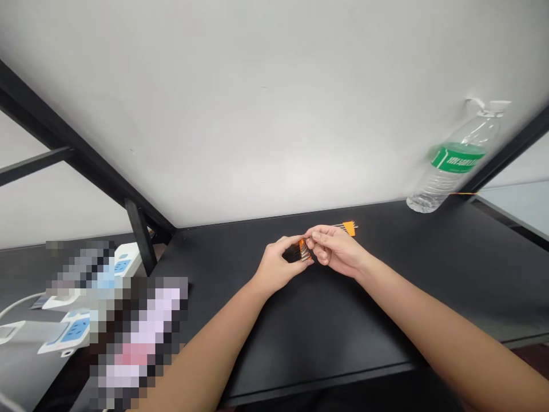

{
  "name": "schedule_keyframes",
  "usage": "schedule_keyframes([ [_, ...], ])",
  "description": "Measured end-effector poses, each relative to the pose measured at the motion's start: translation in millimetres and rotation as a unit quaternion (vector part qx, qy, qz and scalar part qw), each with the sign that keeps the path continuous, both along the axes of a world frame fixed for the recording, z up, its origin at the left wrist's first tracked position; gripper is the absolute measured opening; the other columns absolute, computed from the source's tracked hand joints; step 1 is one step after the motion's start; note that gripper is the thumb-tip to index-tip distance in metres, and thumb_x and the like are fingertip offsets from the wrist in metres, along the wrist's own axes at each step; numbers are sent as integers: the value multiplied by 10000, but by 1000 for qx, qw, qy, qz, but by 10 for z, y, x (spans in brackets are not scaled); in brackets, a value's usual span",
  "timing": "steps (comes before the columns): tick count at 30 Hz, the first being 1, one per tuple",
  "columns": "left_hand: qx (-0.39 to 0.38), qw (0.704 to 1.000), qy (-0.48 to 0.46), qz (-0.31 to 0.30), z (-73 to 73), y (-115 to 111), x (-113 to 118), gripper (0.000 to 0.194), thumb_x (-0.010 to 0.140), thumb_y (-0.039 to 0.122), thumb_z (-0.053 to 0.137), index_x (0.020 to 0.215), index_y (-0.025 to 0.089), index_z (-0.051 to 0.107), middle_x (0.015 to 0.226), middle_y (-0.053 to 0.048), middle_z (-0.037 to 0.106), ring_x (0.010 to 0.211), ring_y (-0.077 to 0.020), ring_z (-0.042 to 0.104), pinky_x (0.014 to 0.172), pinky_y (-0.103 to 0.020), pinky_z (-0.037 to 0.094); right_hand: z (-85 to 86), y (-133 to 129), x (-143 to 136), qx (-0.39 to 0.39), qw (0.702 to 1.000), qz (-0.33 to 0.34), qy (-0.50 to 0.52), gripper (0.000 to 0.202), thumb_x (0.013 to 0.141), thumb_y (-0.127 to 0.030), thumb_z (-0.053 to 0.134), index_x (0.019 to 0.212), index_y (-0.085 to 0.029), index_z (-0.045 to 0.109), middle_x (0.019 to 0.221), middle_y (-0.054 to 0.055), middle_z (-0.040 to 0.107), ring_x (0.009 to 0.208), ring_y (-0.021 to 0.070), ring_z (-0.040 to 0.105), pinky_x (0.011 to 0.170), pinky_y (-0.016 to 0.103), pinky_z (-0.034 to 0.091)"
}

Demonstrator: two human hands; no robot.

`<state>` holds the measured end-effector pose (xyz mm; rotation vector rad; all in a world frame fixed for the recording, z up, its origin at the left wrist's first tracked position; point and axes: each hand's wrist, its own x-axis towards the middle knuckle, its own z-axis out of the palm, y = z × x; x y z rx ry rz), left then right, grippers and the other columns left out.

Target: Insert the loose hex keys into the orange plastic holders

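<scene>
Near the back middle of the black table, my left hand [278, 264] grips a small orange holder [304, 250] with several thin metal pieces in it, between thumb and fingers. My right hand [332, 246] is right beside it, thumb and index finger pinched together at the holder's upper edge. What that pinch holds, if anything, is too small to make out. Behind my right hand lies another orange holder [349, 228] with thin metal rods, partly hidden by the hand.
A clear plastic bottle [457, 157] with a green label leans by the wall at the right. White power strips [124, 260] with blue sockets and blurred items are at the left. Black frame bars [139, 234] flank the black table [334, 337].
</scene>
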<state>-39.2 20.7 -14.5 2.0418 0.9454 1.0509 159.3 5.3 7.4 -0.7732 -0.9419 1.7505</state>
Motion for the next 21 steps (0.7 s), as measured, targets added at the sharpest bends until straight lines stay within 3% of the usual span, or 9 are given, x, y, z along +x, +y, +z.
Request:
schedule_keyframes([
  [4, -3, 1000, -4, -31, 40, -20, 8, 425, 780, 285, 833, 1190, 249, 728, 1085, -50, 754, 986, -215, 713, 937, -377, 559, -74, 8, -17, 40, 998, -4, -48, 280, 817, -395, 845, 845, -181, 666, 589, -37, 623, 421, 68, 492, 419, 196, 388],
  [10, 23, 998, 13, -49, 76, -18, -12, 359, 795, 269, 817, 1143, 254, 730, 1134, -51, 730, 1058, -217, 687, 974, -370, 549, -102, 10, -35, 54, 991, -30, -115, 294, 803, -442, 834, 834, -191, 685, 599, -46, 589, 418, 66, 421, 389, 210, 327],
  [16, -2, 998, 5, -63, 77, -22, -15, 399, 781, 281, 837, 1165, 260, 728, 1161, -42, 735, 1071, -218, 693, 988, -365, 552, 39, -63, -4, 202, 929, -93, -297, 203, 882, -385, 733, 877, -191, 793, 829, 29, 678, 544, 94, 522, 475, 255, 389],
  [18, -1, 998, 12, -61, 85, -26, -4, 393, 783, 280, 835, 1160, 258, 727, 1152, -38, 740, 1063, -216, 696, 977, -359, 555, 48, -73, -5, 209, 931, -77, -290, 199, 881, -374, 732, 884, -187, 799, 818, 26, 669, 547, 94, 517, 488, 259, 390],
  [21, 14, 998, 24, -59, 86, -23, 3, 371, 806, 256, 808, 1167, 258, 724, 1161, -38, 741, 1085, -214, 693, 989, -358, 550, 0, -64, -39, 160, 959, -36, -229, 249, 879, -413, 738, 915, -170, 775, 629, -22, 590, 463, 81, 441, 463, 254, 352],
])
